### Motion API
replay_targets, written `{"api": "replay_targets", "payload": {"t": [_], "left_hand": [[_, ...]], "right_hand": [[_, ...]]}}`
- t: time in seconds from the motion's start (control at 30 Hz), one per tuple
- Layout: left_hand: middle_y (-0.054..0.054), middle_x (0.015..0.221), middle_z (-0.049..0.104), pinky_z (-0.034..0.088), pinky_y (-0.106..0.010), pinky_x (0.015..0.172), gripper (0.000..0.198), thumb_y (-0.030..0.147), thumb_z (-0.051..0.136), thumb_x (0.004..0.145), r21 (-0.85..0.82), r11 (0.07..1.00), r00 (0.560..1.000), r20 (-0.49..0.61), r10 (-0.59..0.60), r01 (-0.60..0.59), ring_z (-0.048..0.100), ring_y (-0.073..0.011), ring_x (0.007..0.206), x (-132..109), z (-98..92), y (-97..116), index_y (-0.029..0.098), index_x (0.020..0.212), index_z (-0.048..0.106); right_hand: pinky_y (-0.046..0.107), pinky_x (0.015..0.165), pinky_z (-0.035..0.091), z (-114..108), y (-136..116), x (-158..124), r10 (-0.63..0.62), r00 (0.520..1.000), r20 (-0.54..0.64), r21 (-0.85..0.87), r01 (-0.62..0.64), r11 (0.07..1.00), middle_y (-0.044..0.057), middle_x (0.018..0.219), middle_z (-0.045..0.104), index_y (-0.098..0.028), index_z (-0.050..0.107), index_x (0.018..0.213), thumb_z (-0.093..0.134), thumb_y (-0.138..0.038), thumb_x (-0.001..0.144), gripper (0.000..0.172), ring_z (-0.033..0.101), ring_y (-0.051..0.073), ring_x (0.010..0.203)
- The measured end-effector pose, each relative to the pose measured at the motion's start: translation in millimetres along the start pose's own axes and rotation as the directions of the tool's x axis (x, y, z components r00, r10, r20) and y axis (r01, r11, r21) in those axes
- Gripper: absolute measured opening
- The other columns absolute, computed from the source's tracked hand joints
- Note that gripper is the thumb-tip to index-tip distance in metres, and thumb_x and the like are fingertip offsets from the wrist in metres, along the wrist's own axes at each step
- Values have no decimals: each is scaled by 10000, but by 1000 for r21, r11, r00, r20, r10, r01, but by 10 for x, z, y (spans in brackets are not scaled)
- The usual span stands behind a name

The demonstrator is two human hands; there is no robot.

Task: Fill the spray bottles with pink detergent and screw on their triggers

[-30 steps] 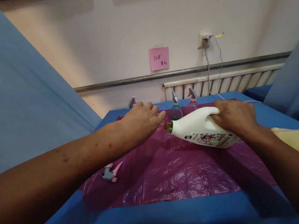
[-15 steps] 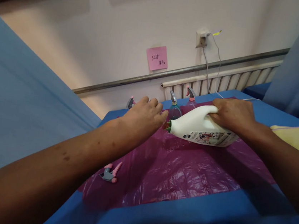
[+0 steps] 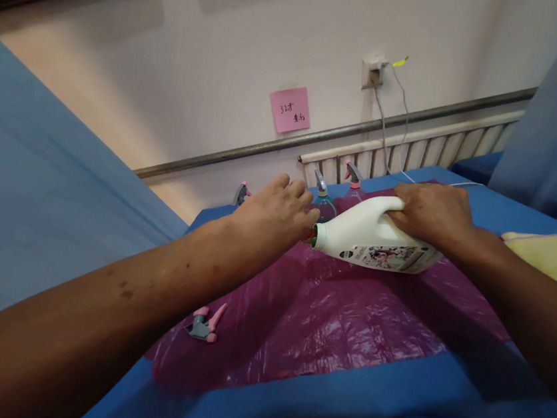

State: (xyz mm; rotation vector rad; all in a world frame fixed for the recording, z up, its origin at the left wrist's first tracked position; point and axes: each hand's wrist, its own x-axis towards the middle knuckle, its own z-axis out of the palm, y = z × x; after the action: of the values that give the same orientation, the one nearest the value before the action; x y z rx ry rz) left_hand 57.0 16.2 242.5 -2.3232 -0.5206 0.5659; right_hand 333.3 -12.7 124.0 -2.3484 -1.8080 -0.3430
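My right hand [image 3: 432,210] is closed round the handle of a white detergent bottle [image 3: 356,234], which is tipped on its side with its mouth to the left. Right at that mouth is my left hand [image 3: 281,209], its fingers curled and their undersides hidden. A bit of green and reddish colour shows between the mouth and the left fingertips; what the left hand grips cannot be made out. Behind the bottle stand a teal spray bottle [image 3: 325,208] and a pink-collared spray bottle [image 3: 355,188]. A loose grey and pink spray head [image 3: 203,326] lies nearer me.
Purple plastic sheeting [image 3: 326,322] covers part of a blue surface [image 3: 338,390]. Another spray head [image 3: 243,193] shows beyond my left forearm. A yellow cloth [image 3: 554,260] lies at right. Blue curtains [image 3: 52,163] hang at both sides, and a radiator [image 3: 416,147] runs along the wall.
The left hand has shifted very slightly right and up, beside the bottle's mouth. The white bottle stays tipped in the right hand, nearly unmoved; the whole view has drifted a little.
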Motion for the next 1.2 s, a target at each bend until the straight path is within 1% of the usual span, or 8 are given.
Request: {"api": "replay_targets", "payload": {"t": [0.23,0.37,0.57,0.77,0.87,1.0,1.1,1.2], "left_hand": [[-147,1227,711,396,-461,997,288,172,533,1108,-39,999,999,-34,5,-6,598,-358,1237,14,-47,0,222,1320,722],[-145,1263,704,409,-455,997,325,190,522,1110,-2,1000,999,-19,-27,27,592,-346,1229,-20,-27,-35,243,1385,688],[-139,1333,682,418,-466,1051,523,137,628,1019,-112,988,979,-166,-120,103,592,-362,1282,-106,232,-158,259,1527,602],[-167,1526,637,492,-513,1100,753,139,727,934,-296,914,923,-185,-339,276,581,-397,1389,-158,487,-90,255,1642,495],[-179,1569,617,506,-554,1144,750,199,756,951,-481,823,871,-210,-443,302,588,-404,1413,-158,668,20,243,1646,478],[-164,1596,612,488,-585,1226,782,285,793,953,-749,626,784,-247,-569,218,574,-391,1487,-46,975,232,259,1652,443],[-168,1663,575,431,-601,1302,821,322,833,923,-919,384,725,-202,-659,93,537,-386,1562,86,1117,439,246,1647,454],[-155,1686,568,411,-601,1331,835,361,867,894,-995,100,658,-90,-747,-22,540,-378,1574,186,1156,659,253,1632,489]], "right_hand": [[396,693,358,-9,17,-10,16,1000,7,9,-16,1000,201,1102,825,-217,767,1189,507,-517,1030,427,720,327,905],[398,706,389,36,79,9,35,999,-7,23,-35,999,156,1051,827,-264,791,1175,536,-543,1009,412,714,328,882],[401,712,343,85,191,16,101,995,-8,62,-101,993,173,1077,820,-250,788,1193,478,-578,1029,481,705,319,879],[379,686,269,159,318,31,151,988,-5,60,-151,987,159,1110,813,-251,780,1242,453,-597,1027,523,675,289,869],[380,685,270,190,392,29,168,986,-7,88,-166,982,156,1102,811,-246,782,1258,473,-594,1031,518,644,280,844],[374,704,277,211,472,6,215,976,-6,135,-213,968,164,1117,806,-232,781,1274,534,-552,1034,470,614,266,834],[374,713,283,227,527,-17,254,967,-3,177,-249,952,179,1139,801,-221,781,1268,562,-518,1036,437,608,264,855],[383,723,304,258,602,-47,268,963,-18,226,-257,940,201,1121,796,-193,791,1198,541,-499,1047,423,612,269,875]]}}
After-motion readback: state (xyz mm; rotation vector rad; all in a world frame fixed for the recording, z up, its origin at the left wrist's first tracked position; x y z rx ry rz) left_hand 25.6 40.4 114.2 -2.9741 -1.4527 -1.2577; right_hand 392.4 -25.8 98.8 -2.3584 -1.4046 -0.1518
